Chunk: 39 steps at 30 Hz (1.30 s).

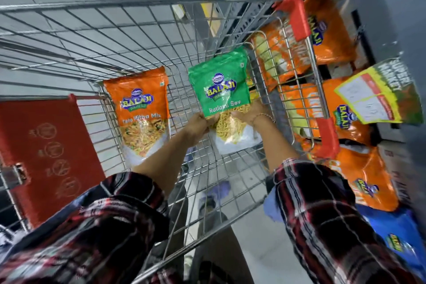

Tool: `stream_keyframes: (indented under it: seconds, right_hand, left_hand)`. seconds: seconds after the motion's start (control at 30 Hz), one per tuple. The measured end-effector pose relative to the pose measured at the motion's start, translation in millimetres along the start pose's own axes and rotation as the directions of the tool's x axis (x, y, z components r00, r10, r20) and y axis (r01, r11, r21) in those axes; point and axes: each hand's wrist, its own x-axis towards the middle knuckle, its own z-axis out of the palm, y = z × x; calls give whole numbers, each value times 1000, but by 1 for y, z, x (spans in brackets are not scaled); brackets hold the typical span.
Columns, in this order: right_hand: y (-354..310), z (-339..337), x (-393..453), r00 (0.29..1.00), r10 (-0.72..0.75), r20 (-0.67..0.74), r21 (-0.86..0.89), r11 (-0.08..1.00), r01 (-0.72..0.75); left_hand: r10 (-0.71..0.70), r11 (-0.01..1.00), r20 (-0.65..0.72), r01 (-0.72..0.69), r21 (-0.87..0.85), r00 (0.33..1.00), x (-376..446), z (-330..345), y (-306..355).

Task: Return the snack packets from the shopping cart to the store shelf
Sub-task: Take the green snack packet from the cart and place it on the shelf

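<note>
The wire shopping cart stands hard against the store shelf on my right, so I judge the packets have only a short way to go. Its stiff steel mesh carries two glossy, crinkly pouches. The orange packet leans flat against the cart's far wall. My left hand and right hand both pinch the green packet at its middle, near the cart's far right corner, held upright.
</note>
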Motion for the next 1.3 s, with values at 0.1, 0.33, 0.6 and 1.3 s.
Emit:
stream_keyframes:
  seconds: [0.1,0.33,0.6,1.3]
  right_hand:
    - [2,-3,7,994,-59,92,130,990,47]
    - [3,-4,-6,976,-59,209,152,988,28]
    - [2,-31,-80,899,-433,-68,516,756,404]
    - [284,-179,-350,386,96,-917,379,511,772]
  left_hand:
    - [1,1000,-64,1,28,998,-1,-7,-4]
    - [60,997,-151,-53,50,987,-22,-29,0]
    - [337,888,-40,-304,345,940,-94,-22,64]
    - [402,174,827,-919,353,393,-248,367,121]
